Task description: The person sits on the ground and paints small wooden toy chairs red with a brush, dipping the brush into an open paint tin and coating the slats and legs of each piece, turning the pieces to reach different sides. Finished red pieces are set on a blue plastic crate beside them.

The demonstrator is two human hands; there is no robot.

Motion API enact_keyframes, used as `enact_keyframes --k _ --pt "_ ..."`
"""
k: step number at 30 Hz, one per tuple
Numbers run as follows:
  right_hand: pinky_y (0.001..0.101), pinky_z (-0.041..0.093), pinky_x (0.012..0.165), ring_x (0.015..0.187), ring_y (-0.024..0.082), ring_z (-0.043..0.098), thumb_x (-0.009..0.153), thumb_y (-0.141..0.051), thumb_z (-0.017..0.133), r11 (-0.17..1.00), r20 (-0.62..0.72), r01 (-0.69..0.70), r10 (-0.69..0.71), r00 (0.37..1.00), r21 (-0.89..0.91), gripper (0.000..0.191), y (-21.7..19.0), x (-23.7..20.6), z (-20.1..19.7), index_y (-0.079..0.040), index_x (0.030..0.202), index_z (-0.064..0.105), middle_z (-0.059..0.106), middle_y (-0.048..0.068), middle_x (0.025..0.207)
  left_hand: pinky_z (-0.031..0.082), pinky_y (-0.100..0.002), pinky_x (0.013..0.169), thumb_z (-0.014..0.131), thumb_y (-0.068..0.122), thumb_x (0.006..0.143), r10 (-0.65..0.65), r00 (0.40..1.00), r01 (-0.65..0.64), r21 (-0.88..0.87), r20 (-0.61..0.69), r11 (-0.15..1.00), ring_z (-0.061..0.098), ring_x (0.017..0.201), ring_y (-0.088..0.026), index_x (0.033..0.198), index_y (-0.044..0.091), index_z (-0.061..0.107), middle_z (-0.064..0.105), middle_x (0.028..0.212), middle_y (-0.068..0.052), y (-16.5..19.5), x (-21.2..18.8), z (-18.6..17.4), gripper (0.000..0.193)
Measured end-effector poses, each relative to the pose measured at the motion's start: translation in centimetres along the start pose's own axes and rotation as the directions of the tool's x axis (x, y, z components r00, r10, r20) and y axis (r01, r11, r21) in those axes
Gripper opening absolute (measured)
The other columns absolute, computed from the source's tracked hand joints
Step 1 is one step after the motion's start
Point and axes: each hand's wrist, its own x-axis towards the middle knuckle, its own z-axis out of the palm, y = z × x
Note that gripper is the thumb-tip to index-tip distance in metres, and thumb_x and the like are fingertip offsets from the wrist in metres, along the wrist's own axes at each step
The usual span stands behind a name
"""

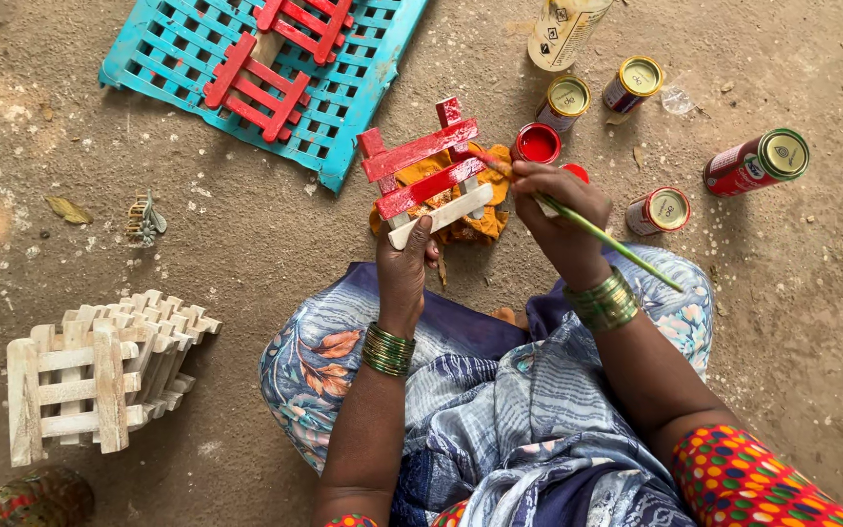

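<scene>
Fence piece (426, 176) gripped in our left hand (404, 265), paintbrush (587, 226) pinched in our right hand (558, 215), open red paint tin (538, 143) beside.

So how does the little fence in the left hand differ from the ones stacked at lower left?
The held fence is mostly red, with one slat bare; the stacked fences are all unpainted pale wood. The held one is tilted in the left hand and touched by the right hand's brush; the stack rests on the ground. Both are small slatted wooden pieces.
</scene>
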Motion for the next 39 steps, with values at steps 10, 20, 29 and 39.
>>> enact_keyframes --k 10,20,29,39 --pt "0.0274 0.064 0.095 0.111 0.015 0.072 0.102 0.005 0.072 0.849 -0.151 -0.207 0.315 0.937 0.486 0.018 0.4 0.0 -0.7 -0.003 0.114 0.061 0.072 0.016 0.122 0.045 -0.023 0.048 0.073 0.02 0.097 -0.075 0.997 0.07 -0.133 -0.034 0.989 0.054 0.058 -0.006 0.116 0.008 0.06 0.059 0.078 0.002 0.1 0.6 -0.7 0.026" --pt "0.0326 0.066 0.094 0.109 0.02 0.075 0.097 0.008 0.077 0.958 -0.002 -0.031 0.033 0.999 0.285 0.02 -3.6 0.9 4.7 -0.001 0.111 0.066 0.074 0.015 0.115 0.047 -0.023 0.054 0.072 0.011 0.099 -0.017 1.0 0.017 -0.03 0.017 0.999 0.057 0.064 -0.006 0.115 0.003 0.062 0.064 0.085 -0.001 -1.3 0.7 -0.3 0.021" --pt "0.0276 0.065 0.088 0.103 0.015 0.075 0.102 0.004 0.074 0.936 -0.12 -0.187 0.231 0.965 0.299 0.015 2.0 2.6 1.2 -0.001 0.112 0.065 0.074 0.012 0.111 0.05 -0.023 0.058 0.072 0.012 0.103 0.004 1.0 -0.002 -0.072 0.031 0.997 0.059 0.067 -0.007 0.118 0.001 0.064 0.063 0.083 -0.001 -1.8 0.8 -0.9 0.021" --pt "0.0239 0.059 0.073 0.085 0.01 0.071 0.096 0.0 0.081 0.935 -0.169 -0.352 0.34 0.925 -0.049 0.012 13.1 0.7 -4.8 -0.001 0.101 0.07 0.074 0.007 0.093 0.048 -0.026 0.043 0.07 0.014 0.096 -0.028 0.997 0.018 -0.139 -0.071 0.99 0.051 0.05 -0.007 0.107 0.006 0.058 0.051 0.067 0.002 -0.2 1.5 -2.4 0.019"
